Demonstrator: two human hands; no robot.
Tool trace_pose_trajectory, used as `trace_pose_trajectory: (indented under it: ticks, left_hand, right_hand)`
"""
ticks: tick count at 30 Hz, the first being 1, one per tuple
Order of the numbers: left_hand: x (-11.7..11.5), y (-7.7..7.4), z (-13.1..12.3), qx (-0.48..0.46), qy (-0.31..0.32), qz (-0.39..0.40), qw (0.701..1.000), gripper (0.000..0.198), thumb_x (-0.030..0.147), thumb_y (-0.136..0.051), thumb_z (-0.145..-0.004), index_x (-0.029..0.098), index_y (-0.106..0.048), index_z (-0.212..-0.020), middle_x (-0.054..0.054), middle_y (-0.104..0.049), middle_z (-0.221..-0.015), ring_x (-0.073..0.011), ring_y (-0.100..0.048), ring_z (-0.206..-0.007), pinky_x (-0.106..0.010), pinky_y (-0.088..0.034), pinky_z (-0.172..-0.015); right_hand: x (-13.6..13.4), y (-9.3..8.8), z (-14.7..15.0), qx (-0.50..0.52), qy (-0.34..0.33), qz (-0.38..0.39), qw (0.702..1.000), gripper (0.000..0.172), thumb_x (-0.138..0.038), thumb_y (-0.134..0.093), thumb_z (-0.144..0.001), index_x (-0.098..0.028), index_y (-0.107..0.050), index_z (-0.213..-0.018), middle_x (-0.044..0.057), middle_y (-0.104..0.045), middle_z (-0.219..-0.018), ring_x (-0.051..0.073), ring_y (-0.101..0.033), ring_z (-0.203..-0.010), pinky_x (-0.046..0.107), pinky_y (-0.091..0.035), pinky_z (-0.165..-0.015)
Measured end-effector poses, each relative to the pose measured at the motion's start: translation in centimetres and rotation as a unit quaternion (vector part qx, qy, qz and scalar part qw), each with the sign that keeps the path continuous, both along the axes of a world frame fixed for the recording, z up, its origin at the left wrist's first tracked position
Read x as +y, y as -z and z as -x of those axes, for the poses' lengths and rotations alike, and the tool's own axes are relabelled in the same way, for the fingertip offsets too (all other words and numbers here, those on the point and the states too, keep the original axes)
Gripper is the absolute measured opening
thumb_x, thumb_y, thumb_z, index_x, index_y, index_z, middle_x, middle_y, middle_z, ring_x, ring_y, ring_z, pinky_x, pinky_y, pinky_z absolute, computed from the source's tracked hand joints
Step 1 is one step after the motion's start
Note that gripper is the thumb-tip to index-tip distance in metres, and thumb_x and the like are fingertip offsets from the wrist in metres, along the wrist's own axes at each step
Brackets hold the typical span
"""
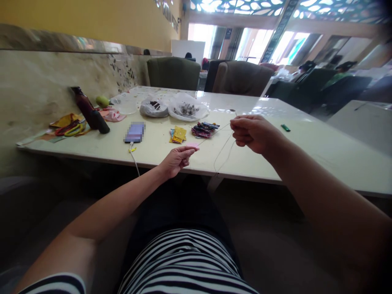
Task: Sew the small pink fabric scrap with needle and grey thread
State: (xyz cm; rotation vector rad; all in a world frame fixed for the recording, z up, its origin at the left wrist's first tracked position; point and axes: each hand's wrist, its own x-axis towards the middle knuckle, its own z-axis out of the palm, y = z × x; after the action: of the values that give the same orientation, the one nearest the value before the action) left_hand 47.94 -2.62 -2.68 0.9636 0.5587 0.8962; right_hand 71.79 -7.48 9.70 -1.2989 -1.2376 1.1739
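My left hand (176,162) is pinched on a small pink piece (192,145) just above the table's near edge. Higher and to the right, my right hand (249,132) has thumb and forefinger closed on a thin thread (225,143). One stretch of the thread runs taut between the two hands, and another hangs below the right hand in a long loop. Whether a needle is in the right fingertips is too small to tell. Beyond the hands lie a pile of dark, colourful sachets (204,130) and several yellow sachets (178,134).
The white table (260,163) also bears two plastic bags, one of dark pieces (154,106) and one of greyish bits (188,110). At left are a phone (134,132) on a cable, a dark bottle (84,104) and yellow-handled scissors (73,130). A green item (285,128) lies right.
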Motion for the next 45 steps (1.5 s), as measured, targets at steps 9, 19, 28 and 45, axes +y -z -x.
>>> trace_pose_trajectory:
  ticks: [9, 19, 28, 45]
  left_hand:
    - [0.1, 0.0, 0.3, 0.025, -0.043, -0.009, 0.999, 0.021, 0.025, -0.085, -0.068, 0.014, -0.073, -0.081, 0.008, -0.04, -0.056, -0.003, -0.025, -0.046, -0.02, -0.016, -0.045]
    - [-0.1, -0.5, 1.2, 0.1, -0.086, -0.034, 0.991, 0.012, 0.019, -0.073, -0.066, 0.013, -0.064, -0.071, 0.007, -0.041, -0.056, -0.0036, -0.029, -0.047, -0.02, -0.019, -0.045]
    - [-0.3, -1.3, 2.4, 0.224, -0.107, -0.107, 0.963, 0.011, 0.023, -0.072, -0.067, 0.015, -0.064, -0.066, 0.005, -0.046, -0.057, -0.006, -0.032, -0.05, -0.022, -0.023, -0.048]
    - [-2.1, -3.5, 1.9, 0.367, -0.02, -0.283, 0.886, 0.012, 0.025, -0.066, -0.07, 0.014, -0.069, -0.072, -0.001, -0.064, -0.067, -0.0128, -0.05, -0.064, -0.026, -0.036, -0.064]
  right_hand:
    - [-0.2, 0.9, -0.3, -0.002, 0.0, 0.022, 1.0, 0.027, -0.023, -0.07, -0.084, -0.02, -0.053, -0.063, -0.009, -0.022, -0.052, 0.005, -0.021, -0.044, 0.022, -0.019, -0.042]
    - [-1.1, 1.9, -1.5, -0.094, 0.032, 0.021, 0.995, 0.028, -0.034, -0.076, -0.084, -0.02, -0.058, -0.068, -0.007, -0.03, -0.051, 0.006, -0.025, -0.045, 0.025, -0.025, -0.041]
    - [-1.3, 4.9, -5.7, -0.216, 0.098, 0.029, 0.971, 0.026, -0.03, -0.084, -0.076, -0.019, -0.065, -0.063, -0.004, -0.041, -0.044, 0.008, -0.035, -0.039, 0.023, -0.026, -0.035]
    - [-2.4, 9.5, 5.8, -0.011, -0.08, 0.056, 0.995, 0.016, -0.029, -0.074, -0.068, -0.016, -0.068, -0.072, -0.007, -0.041, -0.044, 0.005, -0.03, -0.041, 0.019, -0.028, -0.035]
